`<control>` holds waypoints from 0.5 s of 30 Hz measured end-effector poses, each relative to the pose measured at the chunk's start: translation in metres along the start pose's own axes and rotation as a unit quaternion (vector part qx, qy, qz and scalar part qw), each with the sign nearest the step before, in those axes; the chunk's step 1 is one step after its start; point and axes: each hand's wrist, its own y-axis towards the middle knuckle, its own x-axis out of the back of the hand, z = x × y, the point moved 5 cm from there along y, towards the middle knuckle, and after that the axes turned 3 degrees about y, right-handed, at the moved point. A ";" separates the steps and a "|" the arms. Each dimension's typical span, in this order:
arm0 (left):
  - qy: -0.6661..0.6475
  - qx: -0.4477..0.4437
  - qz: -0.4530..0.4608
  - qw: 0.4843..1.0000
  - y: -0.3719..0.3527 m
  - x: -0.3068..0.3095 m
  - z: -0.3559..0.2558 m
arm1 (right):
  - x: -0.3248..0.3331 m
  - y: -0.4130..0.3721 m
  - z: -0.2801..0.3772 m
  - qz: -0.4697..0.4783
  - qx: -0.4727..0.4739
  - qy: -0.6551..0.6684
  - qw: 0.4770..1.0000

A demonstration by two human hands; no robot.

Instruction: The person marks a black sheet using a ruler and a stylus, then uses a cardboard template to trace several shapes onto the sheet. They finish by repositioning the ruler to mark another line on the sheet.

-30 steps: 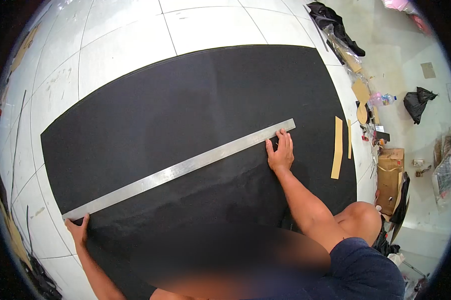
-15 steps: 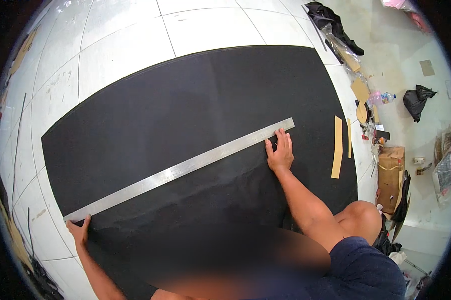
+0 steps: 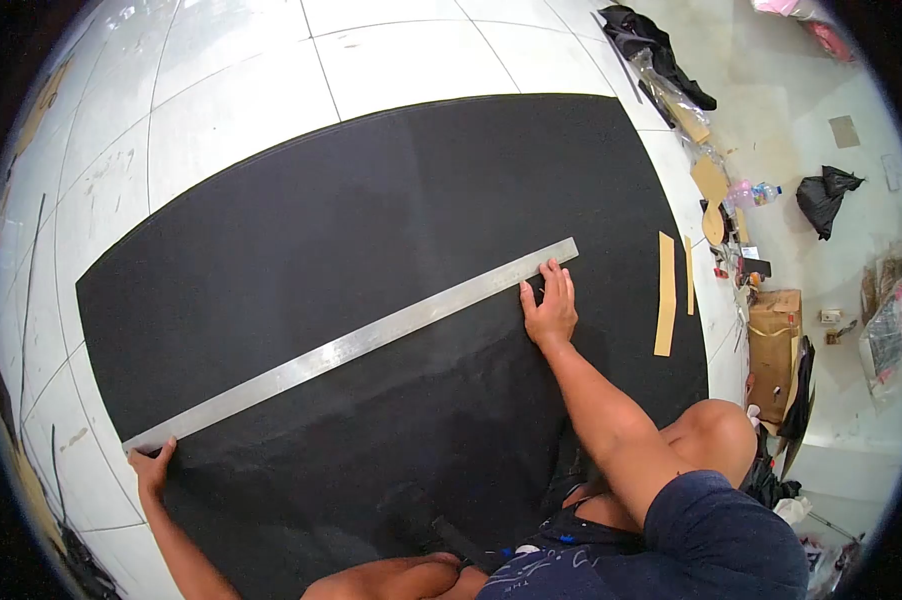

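At 8 o'clock the left hand [image 3: 151, 468] lies open, fingertips pressing the near end of the long steel ruler [image 3: 351, 345], which crosses the black sheet [image 3: 371, 200] toward 2 o'clock. The right hand [image 3: 549, 305] — flat, gripping nothing — pins its far end, with a tan strip [image 3: 664, 293] at 3 o'clock.

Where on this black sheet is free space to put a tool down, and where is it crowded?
Free: the black sheet beyond the metal ruler, up to the white floor tiles; also its near side, between left hand and right hand. Crowded: the floor at right, with tan strips, a cardboard box and a black bag.
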 end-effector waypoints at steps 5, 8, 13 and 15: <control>0.017 0.018 -0.018 1.000 0.001 -0.005 0.013 | 0.003 -0.002 0.002 0.005 0.009 -0.003 1.000; 0.019 0.003 -0.018 1.000 0.001 -0.008 0.013 | 0.007 0.005 -0.014 -0.090 0.028 0.131 0.987; 0.023 0.020 0.012 0.999 -0.014 -0.002 -0.002 | 0.042 0.025 0.038 -0.166 0.090 0.100 0.977; 0.085 0.032 -0.025 0.996 0.001 -0.016 0.022 | 0.017 0.040 0.071 -0.065 0.087 0.280 0.954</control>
